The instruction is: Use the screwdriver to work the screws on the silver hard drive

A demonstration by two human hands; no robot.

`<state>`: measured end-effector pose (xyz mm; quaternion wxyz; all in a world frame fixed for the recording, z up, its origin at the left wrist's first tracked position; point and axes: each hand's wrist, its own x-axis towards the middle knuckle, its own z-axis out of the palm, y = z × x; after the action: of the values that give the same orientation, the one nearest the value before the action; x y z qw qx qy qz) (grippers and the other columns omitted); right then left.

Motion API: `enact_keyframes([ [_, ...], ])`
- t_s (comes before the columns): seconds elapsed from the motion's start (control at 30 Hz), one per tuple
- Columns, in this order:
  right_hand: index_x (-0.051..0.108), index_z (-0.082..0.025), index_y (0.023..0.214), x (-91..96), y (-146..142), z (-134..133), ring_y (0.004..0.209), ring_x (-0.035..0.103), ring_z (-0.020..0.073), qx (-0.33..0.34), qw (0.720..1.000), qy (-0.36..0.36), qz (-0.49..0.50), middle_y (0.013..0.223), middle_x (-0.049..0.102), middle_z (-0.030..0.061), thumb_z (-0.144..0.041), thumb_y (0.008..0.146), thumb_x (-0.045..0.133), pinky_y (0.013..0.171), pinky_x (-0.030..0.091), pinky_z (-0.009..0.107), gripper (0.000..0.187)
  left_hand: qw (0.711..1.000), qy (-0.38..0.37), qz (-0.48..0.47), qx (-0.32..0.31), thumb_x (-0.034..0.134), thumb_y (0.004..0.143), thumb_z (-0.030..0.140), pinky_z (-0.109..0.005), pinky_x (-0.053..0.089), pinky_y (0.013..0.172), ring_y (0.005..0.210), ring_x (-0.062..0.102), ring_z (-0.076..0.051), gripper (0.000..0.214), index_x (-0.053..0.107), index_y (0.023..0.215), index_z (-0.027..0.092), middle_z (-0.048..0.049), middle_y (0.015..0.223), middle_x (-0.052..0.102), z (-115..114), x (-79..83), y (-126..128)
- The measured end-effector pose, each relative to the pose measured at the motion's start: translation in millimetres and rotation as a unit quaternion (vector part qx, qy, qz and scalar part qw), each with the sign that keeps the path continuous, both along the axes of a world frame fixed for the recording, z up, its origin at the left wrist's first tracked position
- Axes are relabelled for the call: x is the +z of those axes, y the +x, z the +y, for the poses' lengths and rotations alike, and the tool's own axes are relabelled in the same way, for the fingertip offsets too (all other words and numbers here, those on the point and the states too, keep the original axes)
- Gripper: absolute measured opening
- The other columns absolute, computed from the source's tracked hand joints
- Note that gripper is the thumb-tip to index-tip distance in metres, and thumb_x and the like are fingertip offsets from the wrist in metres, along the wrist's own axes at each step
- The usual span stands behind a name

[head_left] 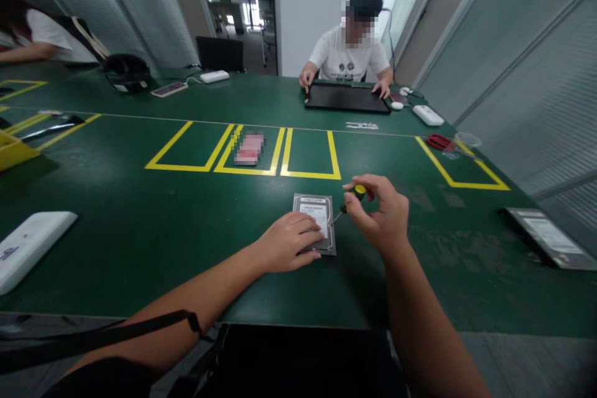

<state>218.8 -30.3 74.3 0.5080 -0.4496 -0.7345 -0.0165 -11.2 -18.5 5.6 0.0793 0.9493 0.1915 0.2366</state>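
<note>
A hard disk drive (318, 204) with a white label lies flat on the green table in front of me. My left hand (291, 239) rests on its left part, fingers stretched across the label and thumb apart near the close edge. In my right hand (385, 211) is a small black-and-yellow screwdriver (358, 193), gripped by the handle between thumb and fingers. Its shaft slants down to the left, and the tip is at the right side of the drive. Whether the tip sits in a screw is too small to tell.
Yellow tape boxes (310, 175) mark the table; a pink pixelated item (249, 149) lies in one. White power bank-like case (35, 245) at left, another drive (550, 236) at right, red cable (439, 142) beyond. Across sits a person (349, 53) holding a black panel (347, 98).
</note>
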Motion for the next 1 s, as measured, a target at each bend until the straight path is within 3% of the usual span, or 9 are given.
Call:
enact_keyframes([
  [0.13, 0.064, -0.020, 0.103, 0.6, -0.7, 0.4, 0.079, 0.060, 0.0157, 0.012, 1.000, -0.019, -0.003, 0.098, 0.069, 0.0034, -0.029, 0.093, 0.060, 0.068, 0.047, 0.030, 0.014, 1.000, 0.000, 0.003, 0.000, 0.055, 0.096, 0.043, -0.046, 0.049, 0.100, 0.113, 0.061, -0.027, 0.038, 0.065, 0.120, 0.016, -0.0125, 0.117, 0.068, 0.2, -0.1, -0.2],
  [0.33, 0.067, -0.022, 0.103, -0.1, -2.6, 6.0, 0.082, 0.058, 0.0176, 0.014, 1.000, 0.026, 0.011, 0.093, 0.063, 0.0046, -0.032, 0.090, 0.070, 0.071, 0.048, 0.032, 0.017, 1.000, 0.000, 0.005, -0.003, 0.055, 0.096, 0.042, -0.046, 0.048, 0.102, 0.115, 0.061, -0.027, 0.037, 0.064, 0.121, 0.016, -0.0126, 0.118, 0.067, -0.5, 0.3, -0.2],
  [0.67, 0.063, -0.020, 0.106, -1.1, -2.5, 0.2, 0.084, 0.060, 0.0174, 0.014, 0.999, 0.027, 0.015, 0.101, 0.067, 0.0047, -0.025, 0.093, 0.060, 0.068, 0.046, 0.031, 0.014, 1.000, 0.002, 0.008, -0.002, 0.054, 0.096, 0.042, -0.047, 0.048, 0.102, 0.114, 0.061, -0.028, 0.038, 0.064, 0.121, 0.016, -0.0122, 0.118, 0.068, -0.3, 1.8, -0.7],
  [0.87, 0.062, -0.019, 0.096, -2.5, -3.2, 3.9, 0.083, 0.059, 0.0164, 0.008, 0.997, 0.070, 0.022, 0.090, 0.062, 0.0036, -0.029, 0.089, 0.071, 0.065, 0.045, 0.029, 0.015, 1.000, 0.004, 0.008, -0.002, 0.054, 0.097, 0.043, -0.047, 0.047, 0.102, 0.115, 0.061, -0.027, 0.038, 0.064, 0.122, 0.016, -0.0120, 0.118, 0.068, -0.7, 0.7, -0.5],
  [1.0, 0.065, -0.018, 0.100, -4.3, -3.6, 2.1, 0.085, 0.061, 0.0160, 0.012, 0.998, 0.055, 0.026, 0.095, 0.066, 0.0032, -0.022, 0.092, 0.064, 0.070, 0.047, 0.030, 0.009, 1.000, 0.002, 0.011, -0.002, 0.054, 0.097, 0.043, -0.047, 0.047, 0.103, 0.115, 0.061, -0.028, 0.038, 0.064, 0.122, 0.015, -0.0119, 0.119, 0.067, -0.1, -1.2, -0.2],
])
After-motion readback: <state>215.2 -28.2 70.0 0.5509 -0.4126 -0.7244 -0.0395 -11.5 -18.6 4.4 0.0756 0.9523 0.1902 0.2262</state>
